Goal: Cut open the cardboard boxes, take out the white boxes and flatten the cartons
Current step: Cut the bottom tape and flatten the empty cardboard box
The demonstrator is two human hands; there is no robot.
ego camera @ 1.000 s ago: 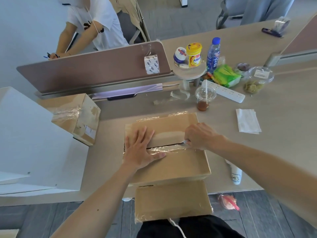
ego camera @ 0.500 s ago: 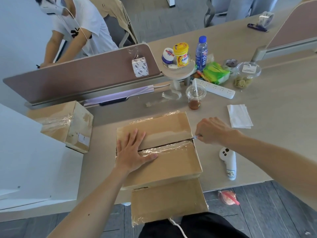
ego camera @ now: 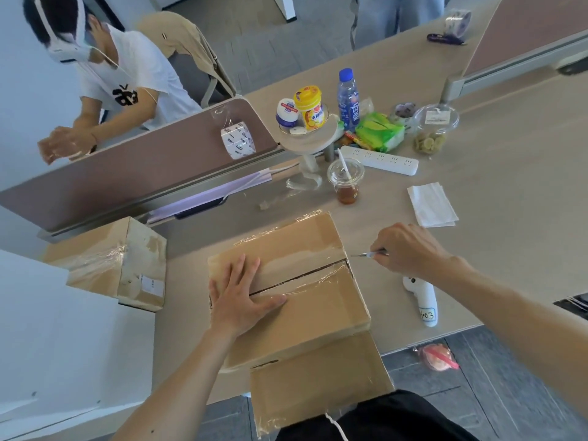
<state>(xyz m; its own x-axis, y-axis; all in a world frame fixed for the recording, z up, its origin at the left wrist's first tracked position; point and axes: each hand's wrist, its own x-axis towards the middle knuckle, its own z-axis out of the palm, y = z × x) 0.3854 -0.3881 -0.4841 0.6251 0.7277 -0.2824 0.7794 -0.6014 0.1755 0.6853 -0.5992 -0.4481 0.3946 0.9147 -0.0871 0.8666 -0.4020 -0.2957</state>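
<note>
A taped cardboard box (ego camera: 305,249) lies on the desk in front of me, its top seam showing as a dark slit between the two flaps. My left hand (ego camera: 241,294) presses flat on the box's left side, fingers spread across the seam. My right hand (ego camera: 404,249) grips a thin metal blade (ego camera: 366,255) whose tip hovers just off the box's right edge. A second taped cardboard box (ego camera: 111,265) stands to the left. A flat piece of cardboard (ego camera: 318,377) hangs over the desk's near edge at my lap.
A large white box (ego camera: 63,338) fills the left foreground. Behind the box stand an iced drink cup (ego camera: 346,183), a power strip (ego camera: 381,160), bottles and snacks. A napkin (ego camera: 431,203) and a white controller (ego camera: 421,300) lie at right. Another person sits beyond the divider (ego camera: 143,173).
My right hand has drawn the blade rightward along the seam and off the box's right edge. My left hand has stayed pressed on the box.
</note>
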